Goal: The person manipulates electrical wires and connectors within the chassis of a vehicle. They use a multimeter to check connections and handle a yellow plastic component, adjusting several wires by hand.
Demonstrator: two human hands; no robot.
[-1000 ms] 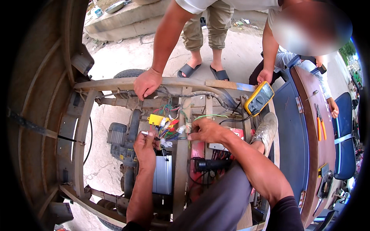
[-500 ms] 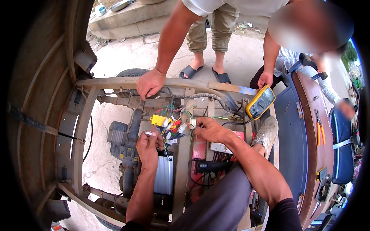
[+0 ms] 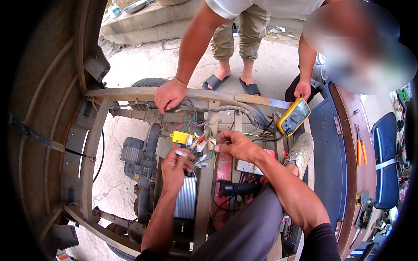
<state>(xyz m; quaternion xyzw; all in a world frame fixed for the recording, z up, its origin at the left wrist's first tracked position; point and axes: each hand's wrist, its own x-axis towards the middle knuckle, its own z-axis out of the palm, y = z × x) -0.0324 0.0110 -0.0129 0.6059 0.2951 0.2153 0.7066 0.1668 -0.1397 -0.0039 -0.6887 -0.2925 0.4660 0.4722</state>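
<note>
My left hand (image 3: 175, 168) is closed in a pinch on a small white wire connector (image 3: 180, 153). Close by on the right, my right hand (image 3: 238, 147) has its thumb and forefinger at a pale connector (image 3: 212, 144) on the wire bundle and grips it. Between the two hands lies a tangle of coloured wires (image 3: 201, 138) with several white plugs. A yellow box (image 3: 179, 137) sits at the left side of the tangle. Below my left hand is a finned silver controller (image 3: 185, 201), partly covered by the hand and forearm.
A co-worker's hand (image 3: 170, 95) rests on the metal frame (image 3: 126, 94); their other hand holds a yellow multimeter (image 3: 294, 116). A motor (image 3: 137, 158) is at left. A black flashlight (image 3: 238, 188) lies near my knee. Orange-handled pliers (image 3: 360, 148) lie on a brown panel (image 3: 348, 130) at right.
My left hand has moved up and right with its connector, toward the wires. My right hand has shifted slightly left with its connector. The person at the far right has leaned in.
</note>
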